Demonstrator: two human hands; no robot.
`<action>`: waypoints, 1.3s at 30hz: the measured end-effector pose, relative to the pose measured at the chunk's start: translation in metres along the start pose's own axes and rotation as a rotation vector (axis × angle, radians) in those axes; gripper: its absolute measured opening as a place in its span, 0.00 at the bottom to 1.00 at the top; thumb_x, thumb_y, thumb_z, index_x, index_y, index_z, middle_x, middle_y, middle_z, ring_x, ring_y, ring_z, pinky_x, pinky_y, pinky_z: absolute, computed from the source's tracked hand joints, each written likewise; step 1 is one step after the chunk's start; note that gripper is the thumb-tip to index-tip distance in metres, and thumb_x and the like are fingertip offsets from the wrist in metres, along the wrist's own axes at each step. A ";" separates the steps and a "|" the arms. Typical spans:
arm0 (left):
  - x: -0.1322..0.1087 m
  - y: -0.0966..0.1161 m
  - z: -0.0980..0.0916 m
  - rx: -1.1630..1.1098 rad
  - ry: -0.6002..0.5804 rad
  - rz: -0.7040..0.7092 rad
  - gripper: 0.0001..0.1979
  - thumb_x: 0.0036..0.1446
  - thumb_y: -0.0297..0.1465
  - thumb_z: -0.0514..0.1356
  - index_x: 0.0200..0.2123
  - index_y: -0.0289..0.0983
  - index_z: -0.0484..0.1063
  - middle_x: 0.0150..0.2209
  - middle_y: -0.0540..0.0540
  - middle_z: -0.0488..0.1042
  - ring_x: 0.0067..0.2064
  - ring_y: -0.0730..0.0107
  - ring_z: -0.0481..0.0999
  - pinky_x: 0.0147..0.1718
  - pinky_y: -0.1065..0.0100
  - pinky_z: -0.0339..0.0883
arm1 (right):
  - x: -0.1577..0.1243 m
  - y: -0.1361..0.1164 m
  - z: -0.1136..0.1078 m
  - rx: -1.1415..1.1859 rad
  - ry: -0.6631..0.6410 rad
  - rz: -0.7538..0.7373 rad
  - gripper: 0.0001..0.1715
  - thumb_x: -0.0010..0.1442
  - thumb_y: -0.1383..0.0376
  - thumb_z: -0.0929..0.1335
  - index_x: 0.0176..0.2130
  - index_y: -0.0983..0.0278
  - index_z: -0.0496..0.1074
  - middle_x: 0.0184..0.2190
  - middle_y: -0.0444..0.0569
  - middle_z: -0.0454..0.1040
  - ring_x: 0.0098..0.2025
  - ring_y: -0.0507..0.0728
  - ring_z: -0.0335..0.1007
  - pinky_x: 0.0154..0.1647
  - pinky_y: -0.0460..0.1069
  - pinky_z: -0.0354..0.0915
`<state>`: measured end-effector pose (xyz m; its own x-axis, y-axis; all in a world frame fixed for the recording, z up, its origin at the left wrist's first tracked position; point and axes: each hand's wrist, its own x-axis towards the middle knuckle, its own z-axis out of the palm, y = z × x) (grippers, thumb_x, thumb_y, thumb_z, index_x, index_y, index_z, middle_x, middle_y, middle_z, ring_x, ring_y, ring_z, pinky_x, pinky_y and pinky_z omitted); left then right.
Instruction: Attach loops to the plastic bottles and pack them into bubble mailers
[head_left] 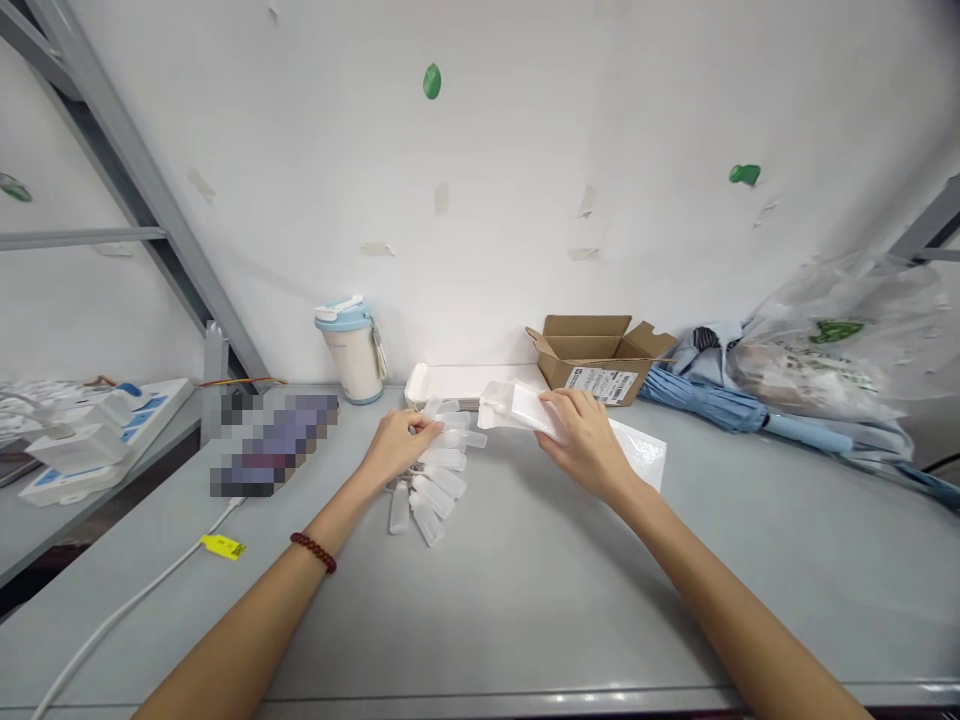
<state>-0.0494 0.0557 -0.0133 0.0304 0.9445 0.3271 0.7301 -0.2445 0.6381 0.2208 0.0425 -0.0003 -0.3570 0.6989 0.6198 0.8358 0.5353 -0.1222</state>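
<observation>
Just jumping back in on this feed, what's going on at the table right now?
A person is working bare-handed at a grey table. The left hand is at a fanned-out cluster of translucent plastic pieces; whether it grips one is hard to tell. The right hand holds a whitish packet above the table, just right of the cluster. Behind the hands are an open cardboard box and, farther left, a lidded cup.
</observation>
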 end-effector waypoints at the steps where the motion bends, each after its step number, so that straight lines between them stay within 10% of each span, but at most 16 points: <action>1: 0.000 0.000 0.001 0.000 0.002 -0.002 0.16 0.50 0.40 0.55 0.20 0.38 0.75 0.25 0.48 0.76 0.30 0.63 0.70 0.32 0.65 0.61 | 0.000 0.000 0.000 0.001 -0.007 0.003 0.20 0.55 0.66 0.64 0.49 0.62 0.62 0.46 0.56 0.67 0.48 0.66 0.60 0.45 0.58 0.59; 14: -0.004 0.012 -0.005 0.005 -0.022 0.015 0.13 0.52 0.37 0.54 0.27 0.38 0.76 0.30 0.47 0.78 0.36 0.62 0.71 0.36 0.65 0.63 | -0.001 0.003 0.002 -0.011 -0.047 -0.006 0.20 0.55 0.67 0.65 0.49 0.63 0.62 0.47 0.57 0.67 0.49 0.65 0.60 0.46 0.58 0.59; 29: 0.044 0.041 -0.022 0.347 -0.485 0.288 0.10 0.46 0.25 0.56 0.28 0.38 0.77 0.28 0.49 0.76 0.30 0.69 0.72 0.27 0.72 0.60 | 0.001 0.016 0.001 -0.029 -0.045 0.024 0.20 0.54 0.67 0.64 0.48 0.62 0.63 0.46 0.56 0.67 0.48 0.65 0.61 0.46 0.57 0.58; 39: 0.044 0.043 -0.013 0.370 -0.499 0.333 0.05 0.47 0.29 0.57 0.25 0.37 0.73 0.27 0.47 0.75 0.34 0.64 0.73 0.29 0.71 0.60 | 0.002 0.021 -0.001 -0.037 -0.022 0.015 0.20 0.54 0.67 0.64 0.48 0.64 0.63 0.45 0.57 0.67 0.48 0.65 0.60 0.45 0.57 0.58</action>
<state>-0.0252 0.0835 0.0376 0.5379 0.8416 0.0482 0.8090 -0.5314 0.2513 0.2378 0.0544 -0.0006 -0.3530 0.7175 0.6005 0.8559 0.5068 -0.1024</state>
